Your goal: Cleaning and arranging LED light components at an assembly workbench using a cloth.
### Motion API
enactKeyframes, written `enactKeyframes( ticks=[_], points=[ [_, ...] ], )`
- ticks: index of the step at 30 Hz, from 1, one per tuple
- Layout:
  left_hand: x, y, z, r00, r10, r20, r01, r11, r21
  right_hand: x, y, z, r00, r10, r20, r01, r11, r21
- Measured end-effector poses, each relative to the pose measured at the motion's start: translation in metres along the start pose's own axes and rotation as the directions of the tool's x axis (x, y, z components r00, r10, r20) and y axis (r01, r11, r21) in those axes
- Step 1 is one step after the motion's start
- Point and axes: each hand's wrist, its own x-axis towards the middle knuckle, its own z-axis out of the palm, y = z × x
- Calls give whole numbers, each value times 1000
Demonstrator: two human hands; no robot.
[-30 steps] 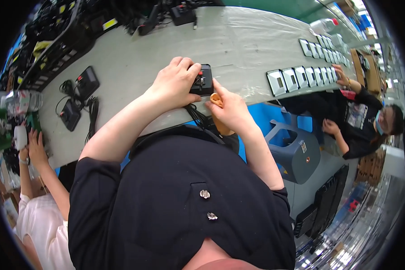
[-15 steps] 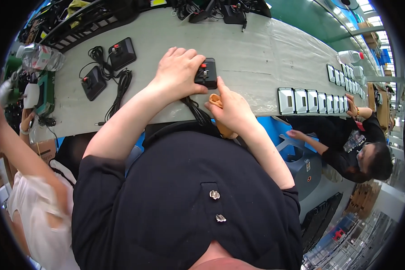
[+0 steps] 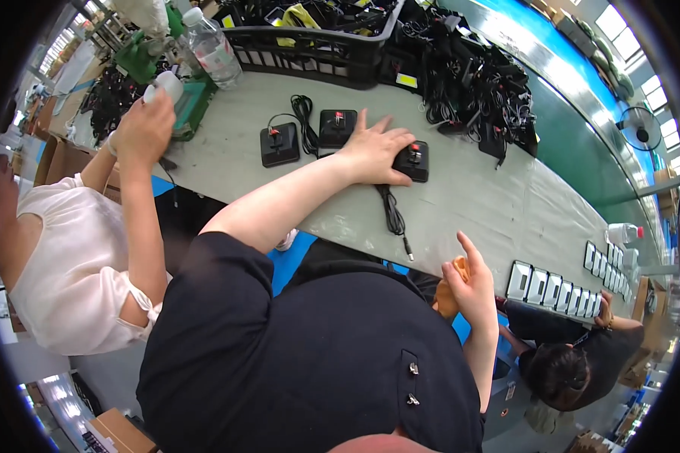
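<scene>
My left hand (image 3: 370,155) is palm down on the table, its thumb and index finger gripping opposite edges of a black square device (image 3: 419,166) with a small red-and-metal fitting on top. Its other fingers are spread. Two similar devices, a middle one (image 3: 335,137) and a left one (image 3: 277,152), sit to the left of that hand. A bundled black cable (image 3: 393,215) with a plug end lies on the near side of the gripped device. My right hand (image 3: 472,285), off the table's near edge, clasps a crumpled orange cloth (image 3: 446,294), index finger pointing up.
A black crate (image 3: 310,53) and a heap of black cables and adapters (image 3: 468,72) stand at the back. A water bottle (image 3: 211,53) is at back left, beside a co-worker's hand (image 3: 143,132). Rows of white-framed parts (image 3: 555,291) lie right, near another person.
My left hand has carried the black device to the back, beside the other two. My right hand has come away from it, still with the orange cloth. The view has turned left.
</scene>
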Motion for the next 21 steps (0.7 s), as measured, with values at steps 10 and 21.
enactKeyframes(
  ticks=[10, 21],
  points=[
    [-41, -82, -24, 979, -188, -84, 188, 982, -11, 9, -9, -1, 998, -7, 68, 9, 1000, -27],
    [43, -92, -157, 872, -286, -397, 94, 895, -437, 5, -4, -28, 1000, 2, 6, -2, 999, 48]
  ],
)
